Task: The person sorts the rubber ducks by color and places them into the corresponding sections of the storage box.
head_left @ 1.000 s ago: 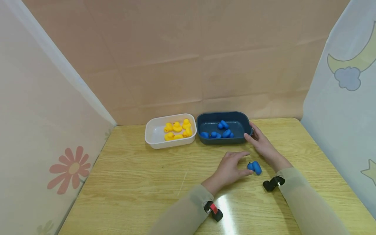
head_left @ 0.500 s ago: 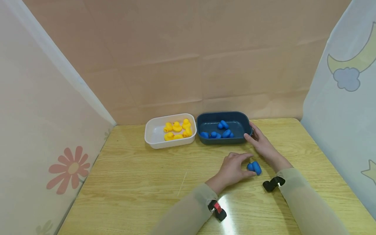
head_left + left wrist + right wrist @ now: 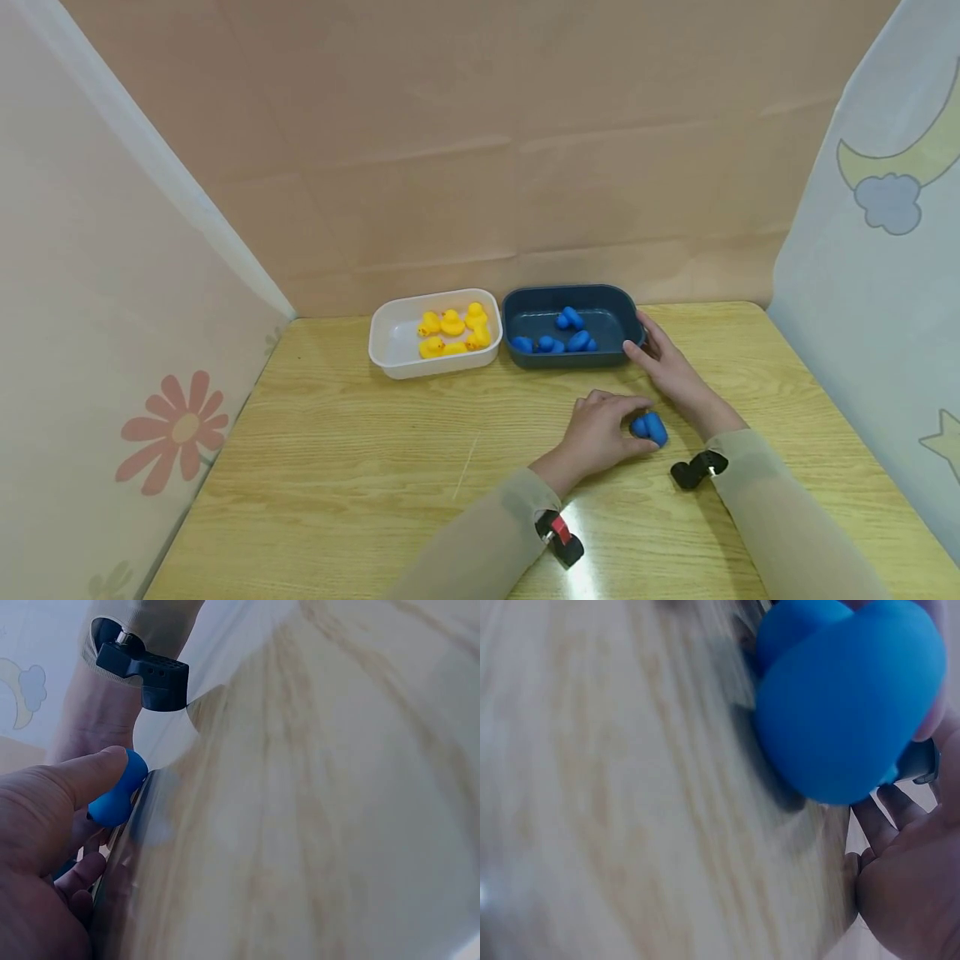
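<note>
A blue rubber duck (image 3: 649,428) lies on the wooden table, front right. My left hand (image 3: 600,437) curls around it, thumb at the near side and fingers at the far side. The left wrist view shows the thumb against the duck (image 3: 116,796); the fingertips beyond are partly hidden. Seen from the right wrist, the duck (image 3: 847,705) looms large. My right hand (image 3: 673,375) holds the right end of a dark blue box (image 3: 570,361), thumb at the front corner and fingers farther back. Several blue ducks (image 3: 572,318) lie in that box.
A white box (image 3: 382,354) with several yellow rubber ducks (image 3: 452,323) stands left of the dark blue one. Behind both boxes rises a brown backdrop (image 3: 420,167). Patterned white cloths flank the table (image 3: 360,467). Each wrist carries a small black camera.
The left hand has moved slightly right, and its thumb and fingers have come in around the blue rubber duck. The right hand stays at the dark blue box.
</note>
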The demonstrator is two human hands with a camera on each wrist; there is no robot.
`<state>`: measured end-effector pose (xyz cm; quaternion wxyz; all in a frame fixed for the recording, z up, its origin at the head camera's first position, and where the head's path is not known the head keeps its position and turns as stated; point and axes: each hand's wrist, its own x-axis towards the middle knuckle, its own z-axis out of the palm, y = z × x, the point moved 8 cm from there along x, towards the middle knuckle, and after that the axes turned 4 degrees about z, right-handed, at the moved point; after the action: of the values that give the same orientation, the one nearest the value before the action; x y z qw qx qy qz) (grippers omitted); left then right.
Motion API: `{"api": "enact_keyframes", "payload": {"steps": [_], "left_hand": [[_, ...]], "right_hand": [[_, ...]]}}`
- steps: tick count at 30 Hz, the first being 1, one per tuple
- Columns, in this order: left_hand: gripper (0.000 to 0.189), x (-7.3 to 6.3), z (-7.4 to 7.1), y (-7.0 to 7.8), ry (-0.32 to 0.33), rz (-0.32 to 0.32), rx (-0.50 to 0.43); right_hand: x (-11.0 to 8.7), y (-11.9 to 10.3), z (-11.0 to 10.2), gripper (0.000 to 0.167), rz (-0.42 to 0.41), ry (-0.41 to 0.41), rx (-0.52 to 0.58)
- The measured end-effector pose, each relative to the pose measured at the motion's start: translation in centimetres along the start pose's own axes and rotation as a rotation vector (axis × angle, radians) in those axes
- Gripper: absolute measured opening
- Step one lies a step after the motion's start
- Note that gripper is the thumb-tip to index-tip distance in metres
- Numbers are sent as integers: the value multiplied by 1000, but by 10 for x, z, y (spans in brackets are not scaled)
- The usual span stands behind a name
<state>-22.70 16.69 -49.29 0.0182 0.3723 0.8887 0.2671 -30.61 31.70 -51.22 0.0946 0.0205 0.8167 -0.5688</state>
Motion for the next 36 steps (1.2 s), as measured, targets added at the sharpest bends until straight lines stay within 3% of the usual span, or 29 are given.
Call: {"api": "enact_keyframes", "payload": {"steps": [15, 36], "left_hand": [[51, 0, 1, 0, 17, 4, 32], [39, -3, -3, -4, -2, -13, -38]], "right_hand": [[-1, -2, 1, 88, -9, -7, 6], [3, 0, 1, 89, 2, -12, 10]]}}
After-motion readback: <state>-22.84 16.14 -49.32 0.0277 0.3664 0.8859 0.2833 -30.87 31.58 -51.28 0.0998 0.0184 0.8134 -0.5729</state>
